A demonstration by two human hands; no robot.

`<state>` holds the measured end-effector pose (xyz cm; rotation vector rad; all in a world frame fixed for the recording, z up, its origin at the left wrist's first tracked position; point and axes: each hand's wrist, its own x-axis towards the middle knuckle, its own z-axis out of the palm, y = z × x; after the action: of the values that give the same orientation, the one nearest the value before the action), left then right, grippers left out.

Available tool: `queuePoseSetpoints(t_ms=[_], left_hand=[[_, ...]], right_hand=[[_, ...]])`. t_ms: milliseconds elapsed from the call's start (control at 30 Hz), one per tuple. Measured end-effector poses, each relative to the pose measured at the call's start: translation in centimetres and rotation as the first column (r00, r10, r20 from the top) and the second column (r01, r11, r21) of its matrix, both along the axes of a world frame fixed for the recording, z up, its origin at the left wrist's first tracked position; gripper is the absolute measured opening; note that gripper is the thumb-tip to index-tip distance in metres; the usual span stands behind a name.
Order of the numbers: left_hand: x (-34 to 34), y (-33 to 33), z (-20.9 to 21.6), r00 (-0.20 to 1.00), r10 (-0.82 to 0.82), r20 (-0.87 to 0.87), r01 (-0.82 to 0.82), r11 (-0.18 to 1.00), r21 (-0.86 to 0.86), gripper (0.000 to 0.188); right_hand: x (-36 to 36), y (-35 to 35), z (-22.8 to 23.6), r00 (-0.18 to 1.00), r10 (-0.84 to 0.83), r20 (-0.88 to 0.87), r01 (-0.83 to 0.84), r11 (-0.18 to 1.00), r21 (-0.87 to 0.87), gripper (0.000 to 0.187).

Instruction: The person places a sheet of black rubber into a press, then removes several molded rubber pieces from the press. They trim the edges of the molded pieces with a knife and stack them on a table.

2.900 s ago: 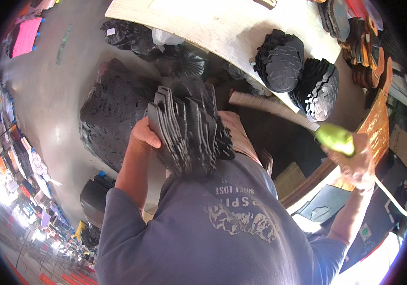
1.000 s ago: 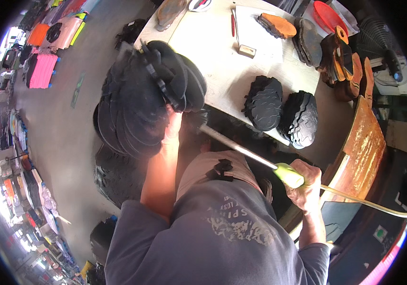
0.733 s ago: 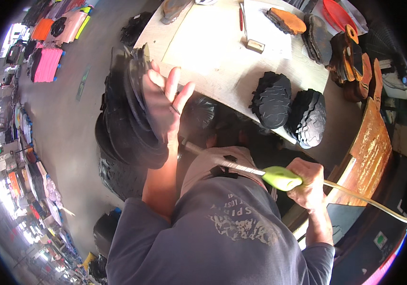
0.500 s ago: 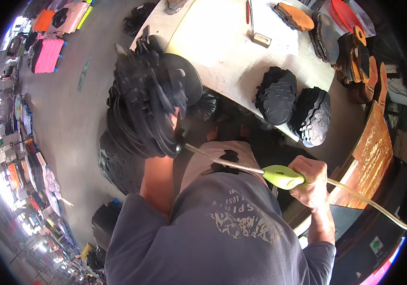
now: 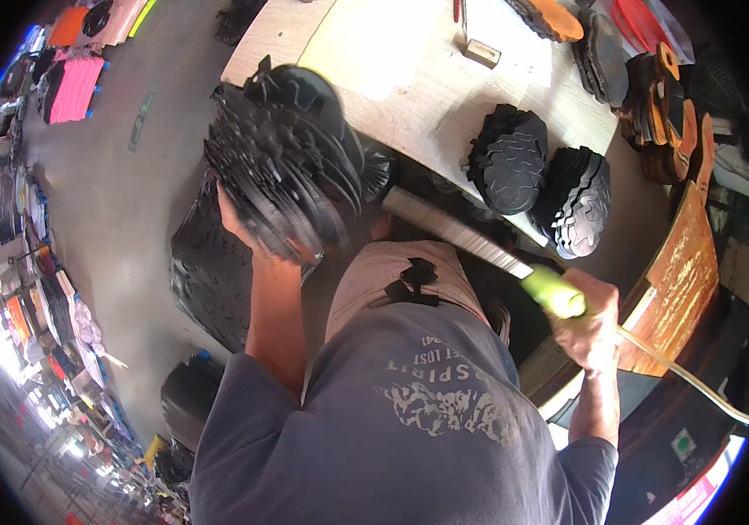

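Observation:
On the left, my left hand (image 5: 236, 220) is closed around the underside of a thick bunch of black shoe soles (image 5: 282, 171), held up beside the table corner. Motion blurs the soles' treaded edges, and they hide most of its fingers. My right hand (image 5: 591, 319) grips a tool with a lime-green handle (image 5: 553, 292). From the handle a long metal rod (image 5: 462, 236), smeared by movement, points up and left toward the soles, with a gap between. A pale cord (image 5: 680, 374) trails from behind this hand to the right.
Two stacks of black soles (image 5: 508, 162) stand at the front edge of the table (image 5: 427, 118). Farther right are orange and brown soles (image 5: 667, 114) and a red bowl (image 5: 641, 26). A worn wooden board (image 5: 685, 271) leans at right. Black bags (image 5: 208, 284) lie below my left arm.
The bunch of soles has tilted and shifted slightly in my left hand. The tool's rod has swung away from the soles, leaving a gap. My right hand has moved slightly right.

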<state>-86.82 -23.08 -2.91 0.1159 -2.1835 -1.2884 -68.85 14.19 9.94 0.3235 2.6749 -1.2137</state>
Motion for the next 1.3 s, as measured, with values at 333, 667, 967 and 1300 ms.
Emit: queuePoseSetpoints(t_ms=[333, 667, 967, 1300], left_hand=[[0.7, 0.0, -1.3, 0.846, -0.480, -0.234, 0.177, -0.162, 0.971, 0.067], [2.5, -5.1, -4.5, 0.552, -0.829, -0.087, 0.094, -0.042, 0.995, 0.083], [2.3, -7.0, -2.7, 0.059, -0.996, 0.062, 0.086, 0.067, 0.994, 0.099], [0.6, -4.1, 2.9, -0.355, -0.734, 0.579, 0.585, 0.309, 0.750, 0.109]], right_hand=[[0.1, 0.7, -0.3, 0.985, 0.173, -0.007, -0.172, 0.985, 0.012, 0.011], [-2.3, 3.7, 2.7, 0.987, -0.064, 0.144, 0.071, 0.997, -0.042, 0.018], [-5.6, 6.0, 4.2, 0.938, 0.199, 0.284, -0.204, 0.979, -0.014, 0.027], [-7.4, 8.7, 4.2, 0.891, 0.397, 0.220, -0.424, 0.901, 0.091, 0.033]])
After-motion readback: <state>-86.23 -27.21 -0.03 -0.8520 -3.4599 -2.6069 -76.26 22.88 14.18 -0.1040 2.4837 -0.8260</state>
